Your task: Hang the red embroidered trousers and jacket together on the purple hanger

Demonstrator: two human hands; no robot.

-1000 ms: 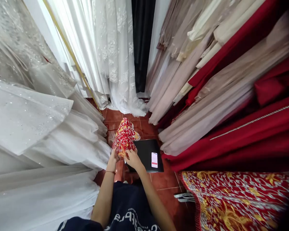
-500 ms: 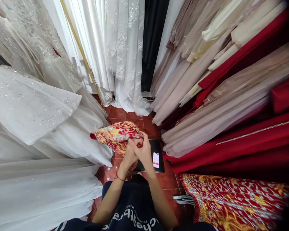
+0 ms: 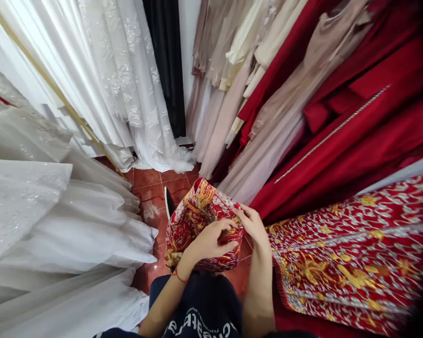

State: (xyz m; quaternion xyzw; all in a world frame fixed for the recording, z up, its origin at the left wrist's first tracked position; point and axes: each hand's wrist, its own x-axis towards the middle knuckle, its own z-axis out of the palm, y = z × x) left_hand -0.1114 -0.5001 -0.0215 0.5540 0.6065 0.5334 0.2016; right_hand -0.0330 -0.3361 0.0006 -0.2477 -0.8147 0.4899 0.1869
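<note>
Red-and-gold patterned cloth bundle [image 3: 197,225], folded, long axis upright and tilted slightly right, pinched by left hand [image 3: 211,241] and right hand [image 3: 254,225] at its right edge.

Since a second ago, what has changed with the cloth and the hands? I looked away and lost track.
The red-and-gold patterned cloth was lifted off the floor and bunched into a thicker bundle before the lap. The left hand now lies across its front, the right hand pinches its right edge. The black board with the phone is now almost hidden behind it. Both hands kept hold; the gowns hang as before.
</note>
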